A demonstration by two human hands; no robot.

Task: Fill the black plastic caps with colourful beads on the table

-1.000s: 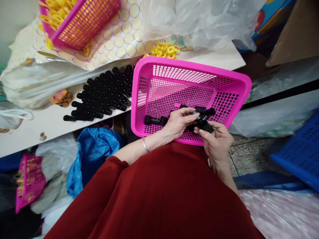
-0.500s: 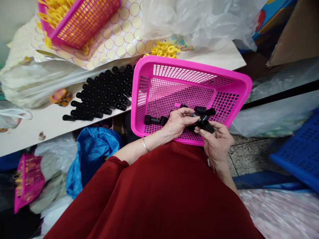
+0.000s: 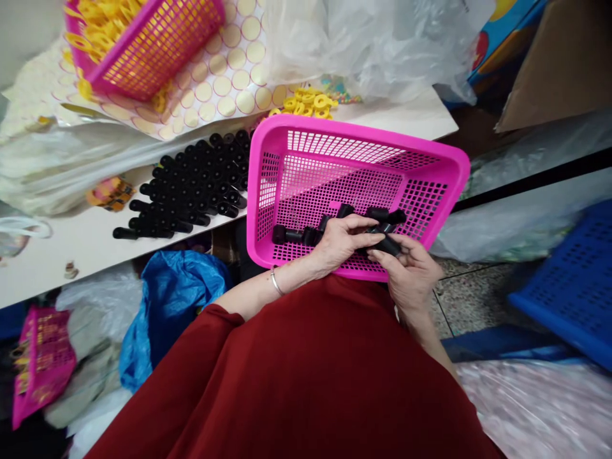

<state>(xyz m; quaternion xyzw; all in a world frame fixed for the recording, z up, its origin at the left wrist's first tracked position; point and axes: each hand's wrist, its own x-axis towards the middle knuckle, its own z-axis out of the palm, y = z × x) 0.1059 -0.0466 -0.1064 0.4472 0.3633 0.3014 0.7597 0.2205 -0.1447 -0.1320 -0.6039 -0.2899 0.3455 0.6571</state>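
Observation:
My right hand (image 3: pixel 411 264) pinches a black plastic tube (image 3: pixel 389 245) over the near side of a pink plastic basket (image 3: pixel 356 131). Close against it, my left hand (image 3: pixel 342 242) has thumb and fingers closed at the tube's upper end; a small dark piece there is partly hidden by the fingertips. More black tubular parts (image 3: pixel 289 235) lie on the basket's floor, to the left of and beyond my hands. The basket rests tilted between my lap and the table edge.
Rows of black tubes (image 3: pixel 191 182) stand on the white table (image 3: pixel 95 255). Yellow ring pieces (image 3: pixel 308 102) lie behind the basket. A second pink basket (image 3: pixel 157 54) holds more yellow pieces. A blue bag (image 3: pixel 167 306) hangs below, and a blue crate (image 3: pixel 568 280) stands right.
The view has shifted slightly, so the scene sits a little further left. Both hands stay together at the black tube, with only a small change in its tilt.

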